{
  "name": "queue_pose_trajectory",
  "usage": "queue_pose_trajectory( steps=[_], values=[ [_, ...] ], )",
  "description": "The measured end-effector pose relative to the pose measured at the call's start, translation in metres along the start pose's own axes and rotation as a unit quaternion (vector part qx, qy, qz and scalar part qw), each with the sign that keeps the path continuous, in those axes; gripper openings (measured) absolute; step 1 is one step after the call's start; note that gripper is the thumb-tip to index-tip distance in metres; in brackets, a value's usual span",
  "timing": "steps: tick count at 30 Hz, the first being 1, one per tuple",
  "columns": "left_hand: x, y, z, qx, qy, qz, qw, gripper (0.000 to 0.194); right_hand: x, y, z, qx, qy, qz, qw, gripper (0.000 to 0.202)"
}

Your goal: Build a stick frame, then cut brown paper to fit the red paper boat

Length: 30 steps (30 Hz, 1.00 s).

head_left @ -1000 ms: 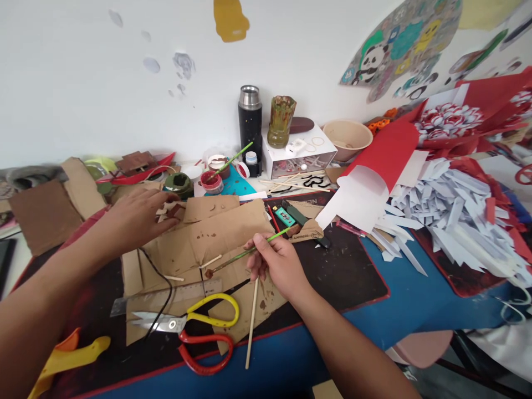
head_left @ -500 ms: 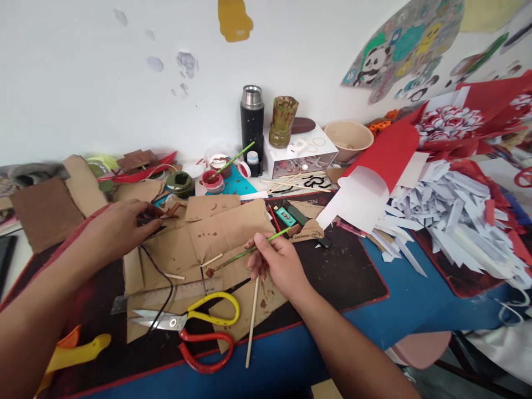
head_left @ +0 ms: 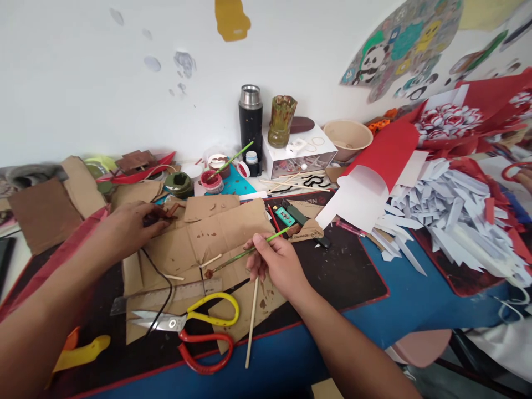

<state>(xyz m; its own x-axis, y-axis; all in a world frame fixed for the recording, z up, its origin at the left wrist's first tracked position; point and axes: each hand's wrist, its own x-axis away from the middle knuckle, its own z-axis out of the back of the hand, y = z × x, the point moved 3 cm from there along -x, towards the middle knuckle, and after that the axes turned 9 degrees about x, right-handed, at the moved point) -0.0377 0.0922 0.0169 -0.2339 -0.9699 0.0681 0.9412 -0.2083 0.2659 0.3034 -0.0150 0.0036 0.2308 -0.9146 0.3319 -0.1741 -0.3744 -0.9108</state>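
Note:
My right hand (head_left: 276,260) pinches a green paintbrush (head_left: 239,256), whose brown-coated tip points left over a sheet of cardboard (head_left: 233,224). Farther left, my left hand (head_left: 139,224) has its thumb and fingers closed around a small brown piece (head_left: 173,210) above the cardboard's upper left part. A black cord (head_left: 168,280) hangs below that hand and runs down across the scissors (head_left: 174,322). The scissors have one yellow and one red handle. A thin wooden stick (head_left: 251,327) lies below my right hand.
Paint pots (head_left: 179,184), a black flask (head_left: 251,119) and a white box (head_left: 299,152) stand at the back. White paper strips (head_left: 453,205) and a red paper cone (head_left: 384,149) lie on the right. Another person's hand (head_left: 524,177) shows at the right edge.
My left hand has shifted slightly right with the brown piece. The other person's hand has come into view at the right edge. My right hand and the brush have hardly moved.

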Motion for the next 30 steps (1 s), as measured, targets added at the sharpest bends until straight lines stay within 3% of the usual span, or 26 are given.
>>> queue_pose_trajectory(
  steps=[5, 12, 17, 23, 30],
  values=[
    [0.001, 0.011, 0.002, 0.01, 0.011, -0.005, 1.0, 0.05, 0.0, 0.0, 0.001, 0.001, -0.001, -0.001, 1.0, 0.063],
    [0.0, 0.013, 0.003, 0.022, -0.052, 0.064, 0.996, 0.054, -0.001, 0.001, 0.0, -0.005, -0.004, -0.003, 1.0, 0.066],
    [0.002, 0.018, 0.006, 0.031, -0.048, 0.079, 0.995, 0.059, 0.0, 0.0, 0.0, -0.006, -0.005, -0.003, 1.0, 0.065],
    [0.005, 0.019, 0.008, 0.026, -0.046, 0.066, 0.996, 0.057, 0.0, 0.0, 0.0, -0.006, -0.003, -0.001, 1.0, 0.065],
    [0.006, 0.006, 0.009, 0.041, -0.063, 0.047, 0.996, 0.056, 0.0, 0.0, 0.001, -0.011, 0.005, 0.008, 1.0, 0.063]
  ],
)
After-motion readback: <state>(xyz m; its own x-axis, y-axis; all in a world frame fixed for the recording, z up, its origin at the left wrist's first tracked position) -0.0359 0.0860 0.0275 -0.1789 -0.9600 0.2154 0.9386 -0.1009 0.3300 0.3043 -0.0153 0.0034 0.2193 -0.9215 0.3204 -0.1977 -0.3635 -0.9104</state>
